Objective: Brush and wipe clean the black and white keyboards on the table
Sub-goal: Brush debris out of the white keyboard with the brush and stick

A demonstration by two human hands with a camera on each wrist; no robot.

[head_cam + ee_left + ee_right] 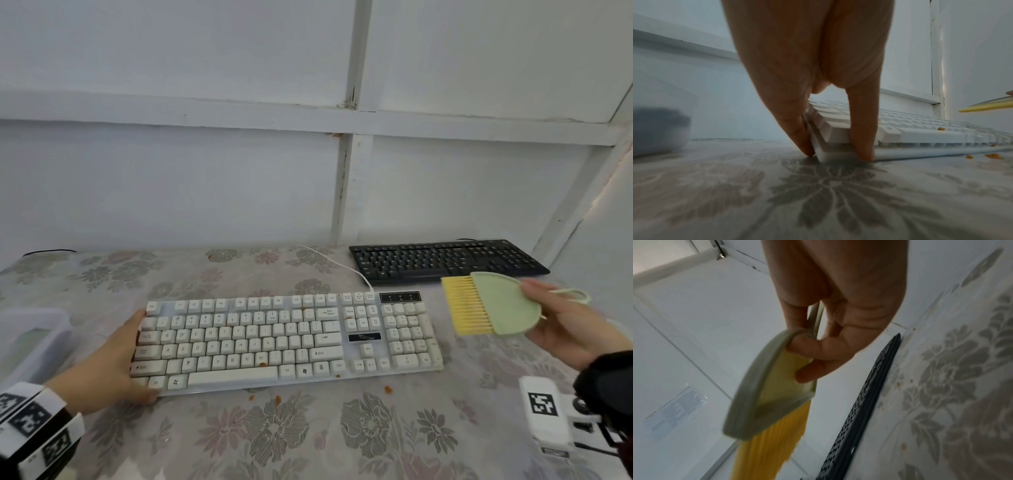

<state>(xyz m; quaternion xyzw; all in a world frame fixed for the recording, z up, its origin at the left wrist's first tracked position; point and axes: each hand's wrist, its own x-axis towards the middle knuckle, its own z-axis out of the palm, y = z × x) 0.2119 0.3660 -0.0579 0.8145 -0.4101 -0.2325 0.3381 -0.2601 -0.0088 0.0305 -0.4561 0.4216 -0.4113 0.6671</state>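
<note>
The white keyboard (pixel 284 342) lies across the middle of the floral tablecloth, with orange crumbs (pixel 263 364) on its keys. My left hand (pixel 113 359) holds its left end, fingers along the side edge and thumb on the front edge; the left wrist view shows that hand (pixel 838 154) straddling the keyboard's (pixel 920 134) near corner. My right hand (pixel 561 325) grips a green brush (pixel 493 303) with yellow bristles, held in the air off the white keyboard's right end. The black keyboard (pixel 445 260) lies at the back right, behind the brush. In the right wrist view my fingers (pixel 801 352) clasp the brush (pixel 760 399), beside the black keyboard (pixel 865 402).
More crumbs (pixel 388 389) lie on the cloth (pixel 308 438) before the white keyboard. A clear plastic box (pixel 30 339) stands at the left edge. The white keyboard's cable (pixel 329 260) runs back toward the white panelled wall.
</note>
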